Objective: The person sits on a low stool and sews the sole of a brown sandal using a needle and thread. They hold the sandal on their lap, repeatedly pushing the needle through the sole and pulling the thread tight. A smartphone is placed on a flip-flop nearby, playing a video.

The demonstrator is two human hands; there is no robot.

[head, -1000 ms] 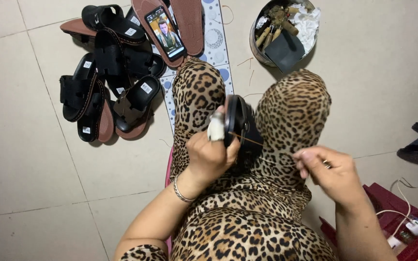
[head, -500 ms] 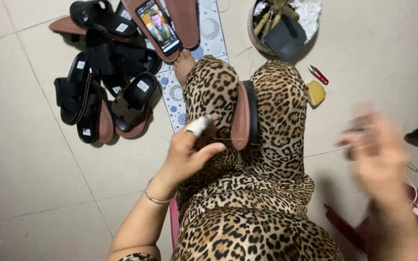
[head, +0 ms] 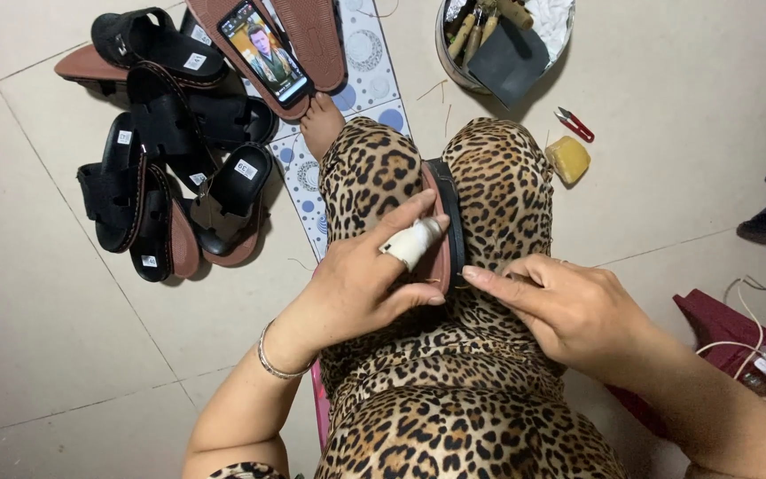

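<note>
one brown-soled sandal [head: 441, 222] with a black strap stands on edge, wedged between the person's knees in leopard-print trousers [head: 489, 177]. the left hand [head: 365, 284] lies against its sole, fingers curled round the edge and gripping it, a white bandage wrapped on the middle finger [head: 414, 241]. the right hand [head: 569, 306] sits just beside the sandal on the thigh, forefinger stretched toward the lower edge of the sole, the other fingers folded in; whether it pinches anything i cannot tell. a thin bracelet [head: 269, 359] circles the left wrist. further out on the tiled floor [head: 64, 355], a heap of black sandals [head: 166, 168] with brown soles lies to the left, small white labels inside them. a phone [head: 263, 51] with its screen lit rests on a brown sole beside a spotted mat [head: 356, 71], where a bare foot [head: 321, 124] shows. a round tin [head: 503, 44] of tools stands ahead, with red snips [head: 575, 124] and a yellow lump [head: 567, 160] near it. a red bag [head: 729, 333] and white cable [head: 755, 355] lie at right.
</note>
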